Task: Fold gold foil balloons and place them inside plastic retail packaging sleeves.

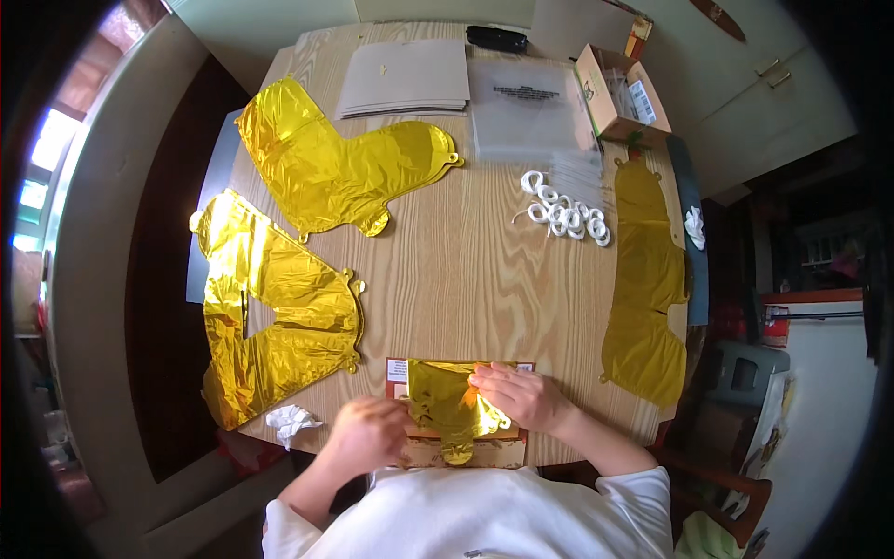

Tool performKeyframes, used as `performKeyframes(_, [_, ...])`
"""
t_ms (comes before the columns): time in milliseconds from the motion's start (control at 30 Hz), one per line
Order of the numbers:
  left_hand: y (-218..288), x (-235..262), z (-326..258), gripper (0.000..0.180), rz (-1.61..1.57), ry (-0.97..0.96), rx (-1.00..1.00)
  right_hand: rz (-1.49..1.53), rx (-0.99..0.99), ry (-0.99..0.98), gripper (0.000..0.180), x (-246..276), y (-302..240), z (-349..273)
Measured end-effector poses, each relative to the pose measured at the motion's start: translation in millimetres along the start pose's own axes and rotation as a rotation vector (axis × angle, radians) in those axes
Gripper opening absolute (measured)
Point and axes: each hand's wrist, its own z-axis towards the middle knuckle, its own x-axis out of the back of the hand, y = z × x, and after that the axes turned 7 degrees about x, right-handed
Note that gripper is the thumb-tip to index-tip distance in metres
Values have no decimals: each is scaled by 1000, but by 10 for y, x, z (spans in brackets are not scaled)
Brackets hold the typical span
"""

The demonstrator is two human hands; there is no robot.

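Observation:
A folded gold foil balloon (445,396) lies on a brown printed card (494,454) at the near edge of the wooden table (466,270). My right hand (521,395) presses down on the balloon's right side, fingers pointing left. My left hand (371,434) rests curled at the card's left edge, touching the balloon's lower left part. Whether its fingers pinch the foil is hidden.
Flat gold foil balloons lie at the far left (345,168), the near left (270,317) and the right edge (647,289). White ribbon coils (563,212), clear bags (526,107), a grey card stack (405,79), an open cardboard box (619,93) and crumpled white paper (291,421) are on the table.

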Motion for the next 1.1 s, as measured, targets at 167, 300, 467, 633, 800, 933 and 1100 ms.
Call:
performKeyframes(167, [365, 190, 454, 56, 295, 445, -222, -7, -3, -69, 8, 9, 15, -24])
performKeyframes(300, [395, -135, 730, 77, 378, 367, -293, 116, -19, -100, 16, 52, 15, -20])
performKeyframes(467, [367, -245, 704, 92, 489, 378, -260, 102, -20, -96, 22, 54, -7, -101])
performKeyframes(633, [392, -273, 652, 90, 570, 372, -204, 230, -98, -173, 26, 220, -154, -149])
performKeyframes(800, [395, -283, 657, 89, 599, 374, -187, -84, -258, -46, 32, 204, -307, 37])
performKeyframes(933, [354, -330, 669, 91, 558, 392, -217, -282, -345, -139, 45, -56, -415, 119])
performKeyframes(1100, [354, -335, 667, 91, 557, 398, -208, -345, -396, -165, 54, -223, -470, 11])
